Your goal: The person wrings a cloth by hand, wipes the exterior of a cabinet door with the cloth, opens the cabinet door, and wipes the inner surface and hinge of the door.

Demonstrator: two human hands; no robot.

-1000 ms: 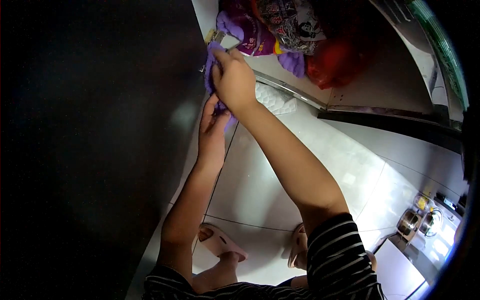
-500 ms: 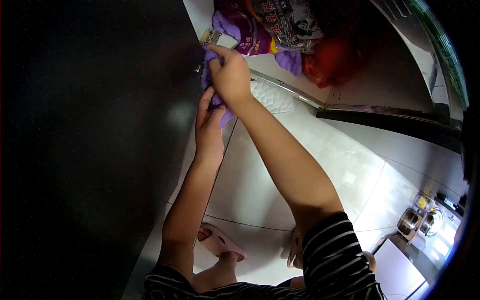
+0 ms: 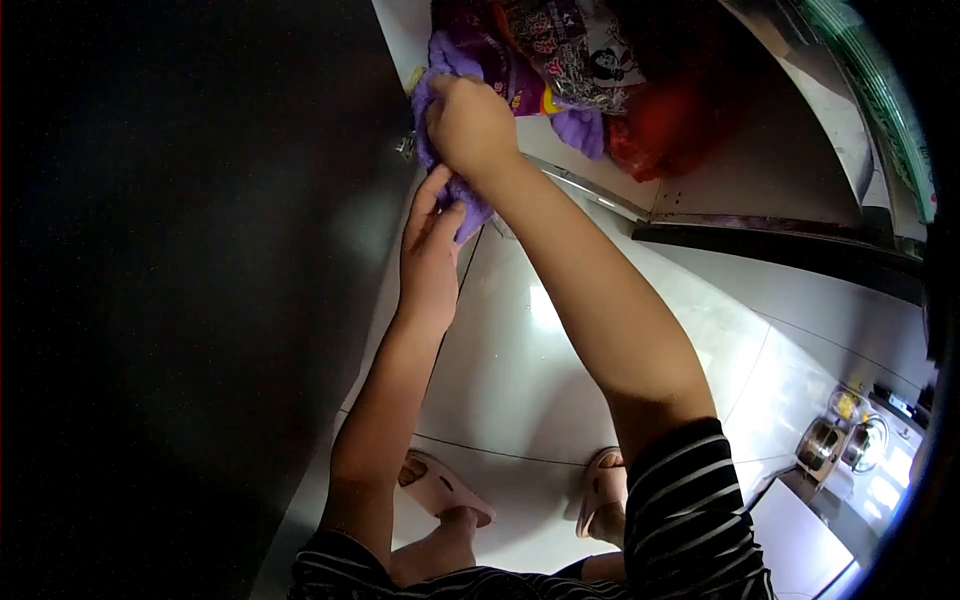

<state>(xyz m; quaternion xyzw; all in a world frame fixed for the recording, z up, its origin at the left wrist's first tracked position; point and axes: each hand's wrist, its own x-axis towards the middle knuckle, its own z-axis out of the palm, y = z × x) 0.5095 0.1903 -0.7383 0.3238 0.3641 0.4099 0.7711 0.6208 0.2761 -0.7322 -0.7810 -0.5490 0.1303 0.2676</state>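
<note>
A fluffy purple cloth [image 3: 470, 215] is bunched along the inner edge of a dark cabinet door [image 3: 200, 300]. My right hand [image 3: 475, 130] is closed over its upper part, knuckles up. Just below, my left hand [image 3: 430, 250] has the cloth's lower end between thumb and fingers. Beside the cloth, a metal hinge [image 3: 405, 147] pokes out at the door edge. Behind my right hand, the cloth covers part of the cabinet opening.
Inside the cabinet lie a purple package [image 3: 525, 85], a black printed bag [image 3: 575, 50], a red plastic bag [image 3: 650, 135] and another purple fabric piece [image 3: 578, 132]. Pale floor tiles [image 3: 510, 370] lie below, with my slippers [image 3: 445, 487]. Pots [image 3: 820, 440] stand far right.
Both hands have shifted slightly to the right, the cloth with them. More of the cloth now shows above and beside my right hand, and it covers the upper hinge.
</note>
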